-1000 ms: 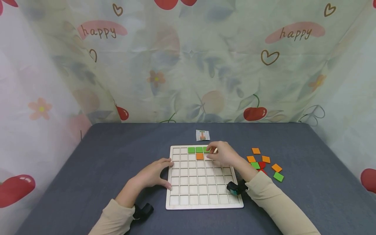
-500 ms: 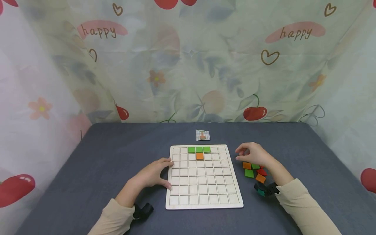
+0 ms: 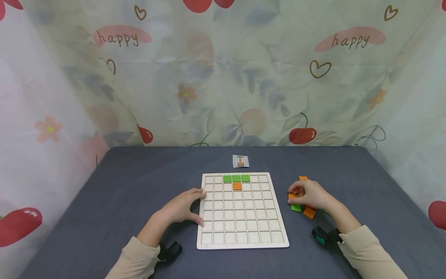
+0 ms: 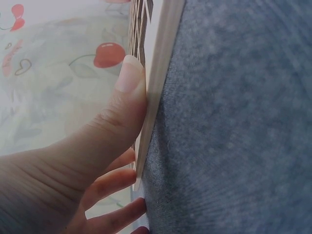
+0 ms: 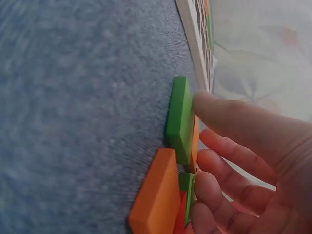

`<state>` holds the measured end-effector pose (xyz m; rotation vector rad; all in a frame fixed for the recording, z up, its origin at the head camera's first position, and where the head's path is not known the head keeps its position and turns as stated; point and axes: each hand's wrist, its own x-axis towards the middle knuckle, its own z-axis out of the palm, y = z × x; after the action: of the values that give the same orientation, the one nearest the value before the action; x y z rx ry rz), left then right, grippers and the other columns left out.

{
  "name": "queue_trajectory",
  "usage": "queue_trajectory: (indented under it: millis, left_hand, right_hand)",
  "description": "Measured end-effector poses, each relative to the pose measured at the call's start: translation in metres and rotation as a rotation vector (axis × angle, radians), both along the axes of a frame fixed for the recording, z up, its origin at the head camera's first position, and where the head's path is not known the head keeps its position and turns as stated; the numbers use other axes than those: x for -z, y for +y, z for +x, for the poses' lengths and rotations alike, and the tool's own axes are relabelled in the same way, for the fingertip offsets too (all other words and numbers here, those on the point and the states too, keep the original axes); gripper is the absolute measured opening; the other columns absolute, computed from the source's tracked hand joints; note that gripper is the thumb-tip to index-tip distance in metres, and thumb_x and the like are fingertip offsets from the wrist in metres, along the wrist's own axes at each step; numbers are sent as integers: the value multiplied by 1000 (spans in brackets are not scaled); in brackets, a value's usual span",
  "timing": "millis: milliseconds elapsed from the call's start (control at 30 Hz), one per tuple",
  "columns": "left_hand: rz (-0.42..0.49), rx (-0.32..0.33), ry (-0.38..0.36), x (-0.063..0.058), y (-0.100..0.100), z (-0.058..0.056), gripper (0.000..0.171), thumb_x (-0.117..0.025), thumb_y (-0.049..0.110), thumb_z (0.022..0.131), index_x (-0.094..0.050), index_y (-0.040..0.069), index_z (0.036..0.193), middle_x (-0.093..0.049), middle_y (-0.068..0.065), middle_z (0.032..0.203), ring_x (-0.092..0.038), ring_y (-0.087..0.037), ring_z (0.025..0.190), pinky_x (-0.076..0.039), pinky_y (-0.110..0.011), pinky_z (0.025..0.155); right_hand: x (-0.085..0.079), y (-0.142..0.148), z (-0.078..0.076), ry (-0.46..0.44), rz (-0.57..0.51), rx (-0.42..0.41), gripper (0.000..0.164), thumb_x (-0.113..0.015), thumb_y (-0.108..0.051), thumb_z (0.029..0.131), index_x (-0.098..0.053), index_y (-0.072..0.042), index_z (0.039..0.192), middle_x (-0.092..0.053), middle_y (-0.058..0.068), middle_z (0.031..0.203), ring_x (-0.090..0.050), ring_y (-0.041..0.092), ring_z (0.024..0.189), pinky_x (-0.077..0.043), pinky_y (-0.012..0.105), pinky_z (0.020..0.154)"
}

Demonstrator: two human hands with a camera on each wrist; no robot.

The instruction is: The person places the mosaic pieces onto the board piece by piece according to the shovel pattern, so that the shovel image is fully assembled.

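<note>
Four tiles (image 3: 236, 178) sit on the white gridded board (image 3: 223, 215); loose tiles (image 3: 295, 208) lie to its right.

Left hand (image 3: 179, 205) rests against the board's left edge, thumb at the near part, fingertips farther along, spread and not clenched; board flat on dark table (image 3: 150, 170). Far row of board carries three green tiles side by side; one orange tile (image 3: 237, 186) lies in the next row, directly nearer than the middle green. Small printed card (image 3: 241, 161) lies on the table just beyond the board's far edge. Right hand (image 3: 310, 193), fingers curved, is at the loose green, orange and red pieces, thumb and fingertips about an orange piece (image 3: 292, 196); cannot tell whether it is pinched.
</note>
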<state>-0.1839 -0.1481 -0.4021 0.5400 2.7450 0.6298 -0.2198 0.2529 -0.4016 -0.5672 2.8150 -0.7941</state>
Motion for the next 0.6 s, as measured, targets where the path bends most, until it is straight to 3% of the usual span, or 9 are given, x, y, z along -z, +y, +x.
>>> queue_trajectory:
  millis: [600]
  left_hand:
    - [6,1,3,0,-1,0,89,-84,37,62,-48,6,136,-41,-13,146,-39,-32,134,-35,-47,107]
  right_hand:
    - [-1,-9,4,12,21,46,24,-76,-22,77,-66,-5,91,-63,4,84,-48,10,68,-41,22,60]
